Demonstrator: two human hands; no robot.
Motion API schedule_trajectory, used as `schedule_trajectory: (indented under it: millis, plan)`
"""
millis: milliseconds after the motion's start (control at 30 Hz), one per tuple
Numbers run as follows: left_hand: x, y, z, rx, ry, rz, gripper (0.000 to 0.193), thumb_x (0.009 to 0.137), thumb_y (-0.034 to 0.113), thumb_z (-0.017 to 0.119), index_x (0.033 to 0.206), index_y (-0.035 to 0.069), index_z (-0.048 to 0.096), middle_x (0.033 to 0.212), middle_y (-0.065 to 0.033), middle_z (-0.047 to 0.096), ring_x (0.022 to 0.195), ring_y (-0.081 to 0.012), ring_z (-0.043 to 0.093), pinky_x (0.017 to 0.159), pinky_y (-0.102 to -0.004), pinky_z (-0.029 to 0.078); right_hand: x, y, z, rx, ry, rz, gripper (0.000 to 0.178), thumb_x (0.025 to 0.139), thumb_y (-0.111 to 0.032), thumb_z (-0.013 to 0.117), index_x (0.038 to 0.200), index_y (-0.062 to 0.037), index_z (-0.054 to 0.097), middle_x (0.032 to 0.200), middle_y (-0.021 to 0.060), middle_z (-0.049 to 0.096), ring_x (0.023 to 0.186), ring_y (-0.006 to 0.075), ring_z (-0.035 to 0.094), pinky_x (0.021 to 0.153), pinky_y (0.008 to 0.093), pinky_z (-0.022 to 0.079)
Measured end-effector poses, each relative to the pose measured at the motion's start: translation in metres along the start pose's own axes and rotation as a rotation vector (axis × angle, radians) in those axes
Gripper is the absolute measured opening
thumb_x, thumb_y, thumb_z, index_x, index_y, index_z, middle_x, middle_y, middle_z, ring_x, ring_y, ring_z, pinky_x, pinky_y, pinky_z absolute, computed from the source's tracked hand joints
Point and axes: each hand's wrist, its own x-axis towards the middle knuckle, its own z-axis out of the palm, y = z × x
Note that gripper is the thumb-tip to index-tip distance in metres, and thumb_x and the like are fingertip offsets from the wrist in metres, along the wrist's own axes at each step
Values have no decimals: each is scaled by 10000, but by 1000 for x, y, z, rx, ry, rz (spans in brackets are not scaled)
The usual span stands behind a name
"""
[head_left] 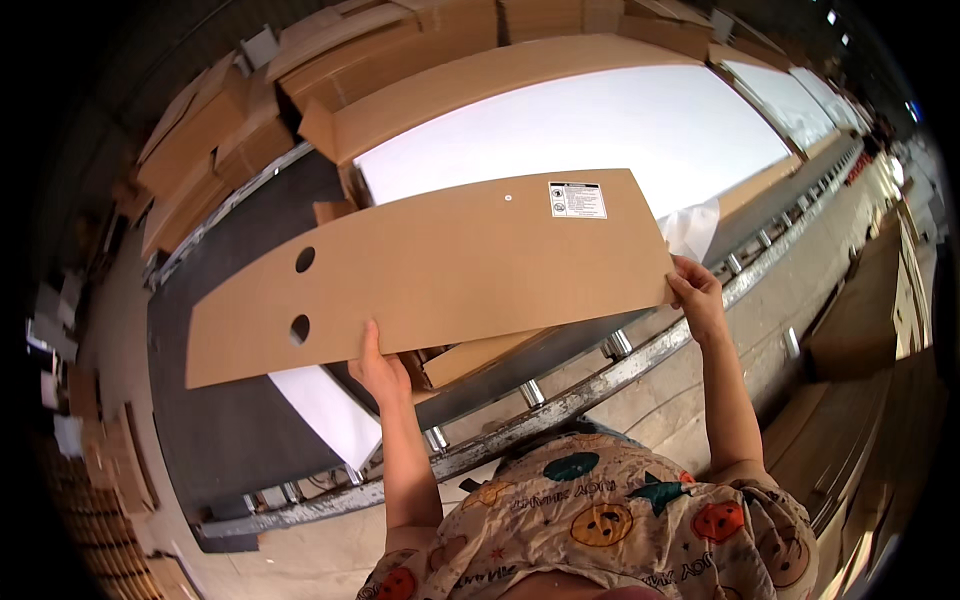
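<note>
A long brown board [430,260] is held up in front of me, tilted, its right end higher than its left. Two round holes pierce it near the left end, and a white label [578,200] sits near its upper right. My left hand [380,370] grips its lower edge, thumb on the face and the other fingers hidden behind. At the right end my right hand [695,290] pinches the lower corner. Behind the board lies an open long carton [430,100] with a white sheet or panel [570,120] on top.
The carton rests on a roller conveyor with a metal rail [600,385] and a dark mat [240,430]. A white sheet [330,410] hangs over the near edge. Stacked cartons [350,60] stand at the back; flat cardboard [850,430] leans at right.
</note>
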Motion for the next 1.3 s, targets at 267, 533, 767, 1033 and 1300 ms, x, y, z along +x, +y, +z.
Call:
schedule_trajectory:
  millis: [267, 533, 767, 1033, 1300]
  plan:
    - [-12, 17, -25, 792, -247, -500, 412, 910, 368, 634, 728, -2, 611, 515, -67, 576, 372, -92, 464, 375, -218, 360, -7, 1, -25, -155, -11, 7, 407, 816, -9, 686, 1201, 35, 563, 849, 10, 546, 633, 95, 528, 522, 230, 426]
    - [-116, -2, 48, 1131, -466, 69, 361, 886, 346, 668, 751, 12, 657, 565, -16, 605, 517, -86, 559, 487, -246, 439, 30, -24, -75, -36, -121, -92, 450, 757, 44, 714, 1187, -12, 594, 961, 9, 559, 653, 61, 524, 511, 211, 398]
    - [-135, -28, 60, 886, 5, -101, 309, 906, 350, 642, 792, 63, 649, 634, -22, 639, 510, -66, 571, 444, -192, 406, 126, 1, -176, 95, 144, -199, 391, 764, 5, 738, 1134, -21, 614, 1015, 78, 595, 698, 84, 540, 537, 200, 399]
    - [-16, 12, -147, 302, 662, -176, 891, 800, 514, 713, 1380, -39, 322, 1209, -185, 541, 905, -230, 589, 716, -309, 526, 163, 38, -192, 802, 66, 53, 414, 973, -389, 509, 1184, -36, 556, 1056, 83, 663, 927, 210, 651, 734, 339, 561]
    - [63, 2, -167, 66, 223, -7, 397, 881, 102, 633, 1235, -24, 506, 1159, -154, 615, 1050, -258, 615, 858, -348, 545, 160, 45, -129, 802, 21, 174, 198, 858, -134, 699, 1010, -39, 617, 902, 49, 664, 729, 135, 624, 598, 249, 518]
